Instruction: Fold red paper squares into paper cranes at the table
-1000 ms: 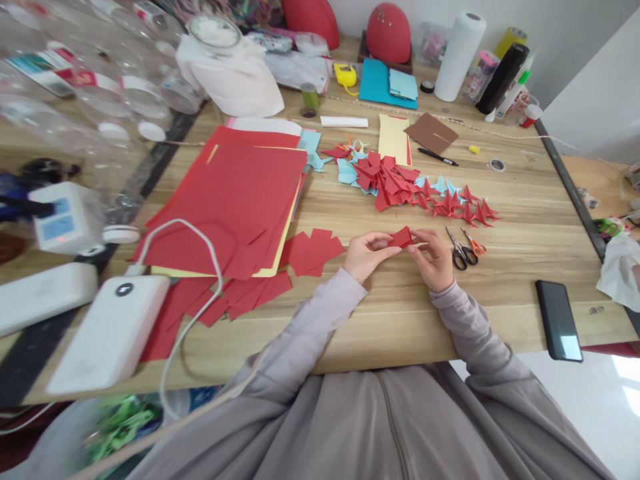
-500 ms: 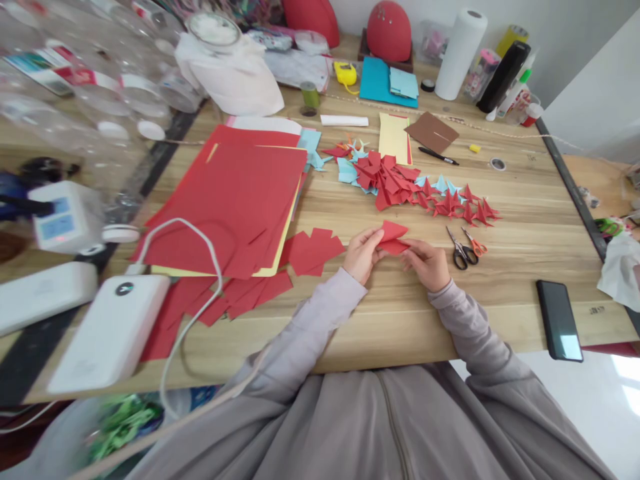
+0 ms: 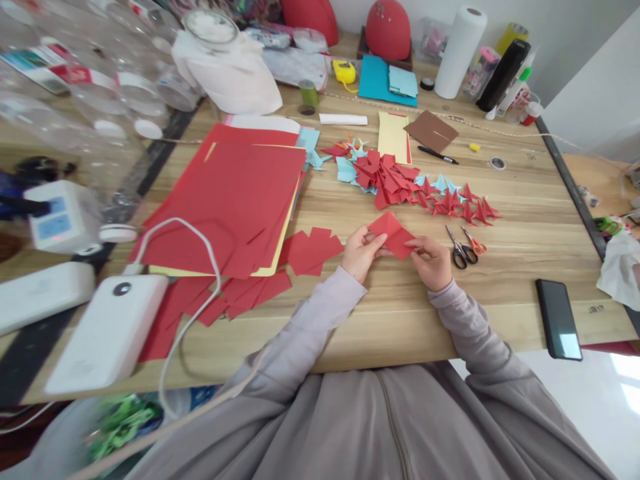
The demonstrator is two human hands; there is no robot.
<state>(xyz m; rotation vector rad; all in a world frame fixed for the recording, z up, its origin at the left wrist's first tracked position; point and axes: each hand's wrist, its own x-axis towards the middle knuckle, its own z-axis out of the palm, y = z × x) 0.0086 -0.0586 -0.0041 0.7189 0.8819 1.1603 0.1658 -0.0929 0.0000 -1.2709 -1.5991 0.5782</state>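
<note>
A small red square of paper [image 3: 395,235] with a crease across it is spread between my two hands above the table. My left hand [image 3: 363,252] pinches its left corner, thumb on top. At its right corner my right hand [image 3: 430,260] grips the edge between thumb and fingers. Just beyond the sheet lies a pile of folded red paper pieces [image 3: 385,177], with red and light blue folded paper shapes [image 3: 470,205] trailing off to the right. Loose red paper squares [image 3: 310,252] lie left of my left hand.
Black-handled scissors [image 3: 463,255] and orange-handled scissors [image 3: 476,245] lie right of my right hand. A stack of large red sheets [image 3: 240,193] covers the left side, near a white power bank [image 3: 107,333] with its cable. A phone [image 3: 559,319] rests at the front right edge.
The red paper, folded over half a second ago, is now opened out flatter into a square. My right hand has shifted slightly right, holding its corner.
</note>
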